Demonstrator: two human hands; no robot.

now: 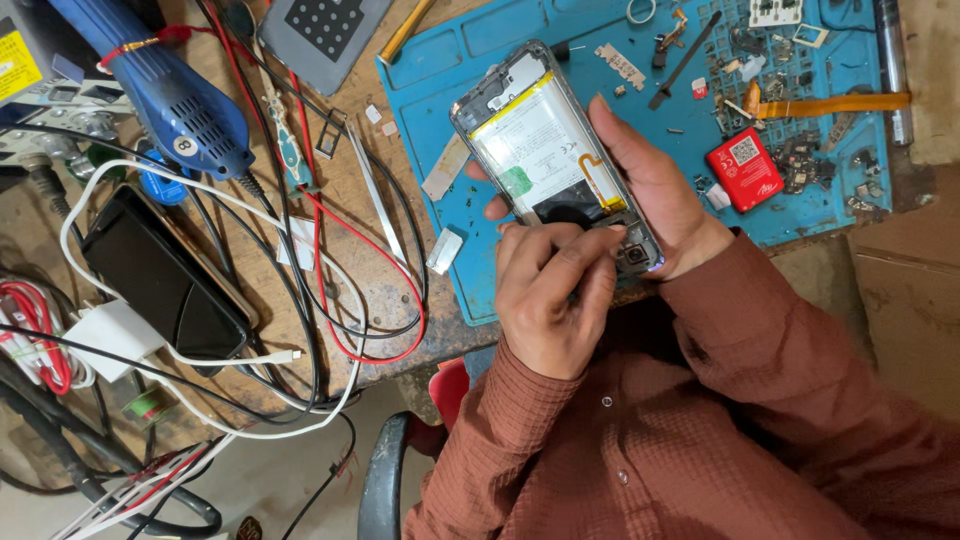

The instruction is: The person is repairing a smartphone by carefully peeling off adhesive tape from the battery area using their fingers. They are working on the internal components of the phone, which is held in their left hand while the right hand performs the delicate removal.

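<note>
An opened phone (545, 150) with its back cover off shows a white battery and a thin orange flex strip. It is held over a blue work mat (480, 290). My right hand (660, 195) grips the phone from beneath, thumb lying along the right edge and fingertips showing on the left side. My left hand (550, 295) is bunched in a pinch at the phone's near end, beside the dark camera part. Whatever is between those fingertips is hidden. Both arms wear rust-coloured sleeves.
The mat holds a red square box (745, 170), an orange flex cable (840, 103), a black pry tool (683, 62) and several small parts. To the left lie tweezers (378, 195), a blue hot-air tool (170, 90), a dark phone (160, 275), a white charger (115, 335) and tangled cables.
</note>
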